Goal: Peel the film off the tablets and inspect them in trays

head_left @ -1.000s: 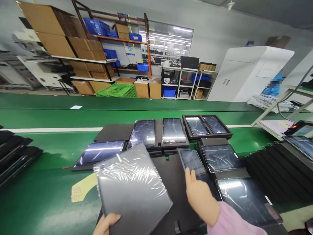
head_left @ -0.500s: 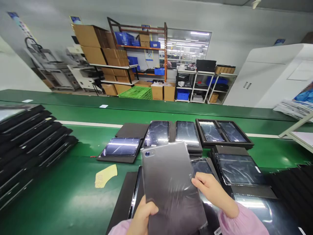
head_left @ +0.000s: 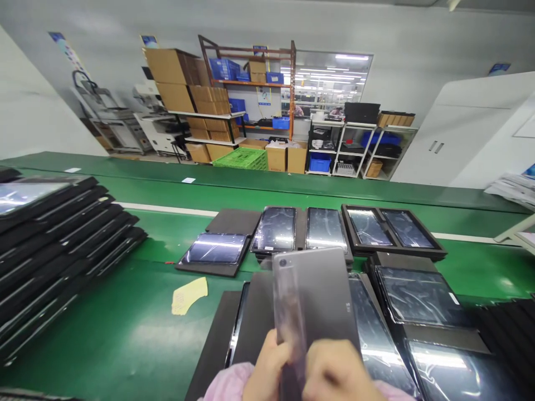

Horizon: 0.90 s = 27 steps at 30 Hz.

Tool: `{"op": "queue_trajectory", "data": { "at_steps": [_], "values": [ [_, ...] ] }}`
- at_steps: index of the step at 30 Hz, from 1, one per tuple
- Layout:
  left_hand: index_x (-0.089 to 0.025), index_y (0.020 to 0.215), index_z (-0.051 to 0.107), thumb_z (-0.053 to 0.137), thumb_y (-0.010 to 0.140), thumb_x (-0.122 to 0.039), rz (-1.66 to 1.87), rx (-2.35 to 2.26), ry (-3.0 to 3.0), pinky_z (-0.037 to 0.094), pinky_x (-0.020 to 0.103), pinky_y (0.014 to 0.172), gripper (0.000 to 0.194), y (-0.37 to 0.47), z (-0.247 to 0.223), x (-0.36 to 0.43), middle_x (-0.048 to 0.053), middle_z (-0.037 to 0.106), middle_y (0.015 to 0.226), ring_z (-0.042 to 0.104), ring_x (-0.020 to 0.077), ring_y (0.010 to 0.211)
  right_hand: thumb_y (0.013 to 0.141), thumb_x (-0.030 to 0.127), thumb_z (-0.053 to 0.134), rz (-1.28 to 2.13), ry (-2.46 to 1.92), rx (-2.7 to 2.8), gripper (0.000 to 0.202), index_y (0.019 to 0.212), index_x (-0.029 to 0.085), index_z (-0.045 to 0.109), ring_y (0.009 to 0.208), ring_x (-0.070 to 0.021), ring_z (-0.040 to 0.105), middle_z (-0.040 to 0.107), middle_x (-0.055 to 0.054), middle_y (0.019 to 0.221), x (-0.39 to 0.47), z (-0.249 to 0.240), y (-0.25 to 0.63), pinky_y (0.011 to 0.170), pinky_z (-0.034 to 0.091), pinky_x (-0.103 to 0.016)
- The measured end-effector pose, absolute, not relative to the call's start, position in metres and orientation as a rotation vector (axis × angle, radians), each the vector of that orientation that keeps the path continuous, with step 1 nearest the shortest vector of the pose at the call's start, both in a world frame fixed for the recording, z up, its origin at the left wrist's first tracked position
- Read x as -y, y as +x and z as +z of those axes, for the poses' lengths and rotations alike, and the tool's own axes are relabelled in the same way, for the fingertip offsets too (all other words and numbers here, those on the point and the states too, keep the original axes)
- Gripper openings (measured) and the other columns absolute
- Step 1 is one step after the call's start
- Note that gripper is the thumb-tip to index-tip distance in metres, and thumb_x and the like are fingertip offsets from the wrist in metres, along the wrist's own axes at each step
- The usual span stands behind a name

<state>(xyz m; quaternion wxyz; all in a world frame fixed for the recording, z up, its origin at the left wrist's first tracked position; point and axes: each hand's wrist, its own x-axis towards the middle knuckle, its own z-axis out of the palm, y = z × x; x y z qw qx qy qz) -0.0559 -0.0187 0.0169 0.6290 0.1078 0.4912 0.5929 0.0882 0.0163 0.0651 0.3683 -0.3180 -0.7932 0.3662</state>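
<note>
A grey tablet point(head_left: 321, 289) stands tilted in front of me, its back with the camera facing me. Clear film is bunched along its left side. My left hand point(head_left: 270, 362) is closed on the tablet's lower left edge. In front of the tablet's lower part, my right hand point(head_left: 336, 370) is blurred, its fingers curled at the film. Beneath and around lie black trays, and a film-covered tablet point(head_left: 376, 334) rests to the right. The tablet's lower end is hidden by my hands.
Black trays point(head_left: 62, 234) are stacked at the left, more point(head_left: 510, 334) at the right. Further tablets point(head_left: 273, 228) lie on trays across the green table point(head_left: 117, 334). A yellow paper point(head_left: 190, 295) lies left of centre. Shelves and boxes stand behind.
The film has come off much of the tablet's back and gathered at its left. My right hand has moved from the right edge down and left over the lower part. The view has shifted slightly.
</note>
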Motion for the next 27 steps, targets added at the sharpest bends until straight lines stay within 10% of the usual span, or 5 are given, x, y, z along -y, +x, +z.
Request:
{"op": "queue_trajectory", "data": {
  "at_steps": [4,8,12,18,27],
  "values": [
    [-0.015,0.071,0.058,0.050,0.054,-0.016,1.410,-1.293,0.502,0.042,0.027,0.058,0.019,-0.057,0.032,0.015,0.000,0.058,0.063,0.051,0.0158,0.061,0.074,0.021,0.056,0.731,-1.174,1.532,0.010,0.083,0.021,0.053,0.070,-0.0154,0.054,0.058,-0.002,0.078,-0.031,0.077,0.114,0.065,0.046,-0.026],
    [-0.017,0.116,0.057,0.052,0.067,-0.018,1.262,-1.293,1.090,0.042,0.035,0.095,0.049,-0.044,0.042,0.018,0.010,0.060,0.117,0.054,0.0264,0.110,0.062,0.022,0.067,1.012,-1.081,1.793,0.075,0.133,0.018,0.041,0.122,-0.0288,0.046,0.047,-0.012,0.134,-0.021,0.068,0.105,0.098,0.042,-0.039],
    [-0.018,0.137,0.041,0.062,0.068,-0.030,1.166,-1.183,1.550,0.018,0.042,0.114,0.073,-0.051,0.041,0.017,0.010,0.028,0.149,0.020,0.0299,0.138,0.079,0.042,0.058,1.124,-1.138,1.550,0.043,0.114,0.017,0.060,0.109,-0.0293,0.057,0.063,-0.013,0.116,-0.022,0.051,0.104,0.093,0.047,-0.039],
    [-0.011,0.135,0.040,0.064,0.072,-0.043,1.318,-1.366,0.893,0.037,0.044,0.105,0.074,-0.092,0.030,0.009,0.015,0.052,0.133,0.046,0.0321,0.124,0.082,0.053,0.049,1.469,-1.186,1.394,0.053,0.121,0.017,0.055,0.103,-0.0271,0.059,0.063,-0.012,0.115,-0.052,0.032,0.128,0.087,0.049,-0.039],
    [-0.017,0.123,0.048,0.066,0.067,-0.050,1.136,-1.692,0.684,0.050,0.040,0.090,0.068,-0.167,-0.046,0.005,0.012,0.062,0.120,0.058,0.0305,0.110,0.074,0.042,0.060,0.556,-2.192,2.008,0.055,0.115,0.007,0.050,0.106,-0.0368,0.053,0.055,-0.021,0.114,-0.096,-0.014,0.200,0.088,0.042,-0.045]
  ]
}}
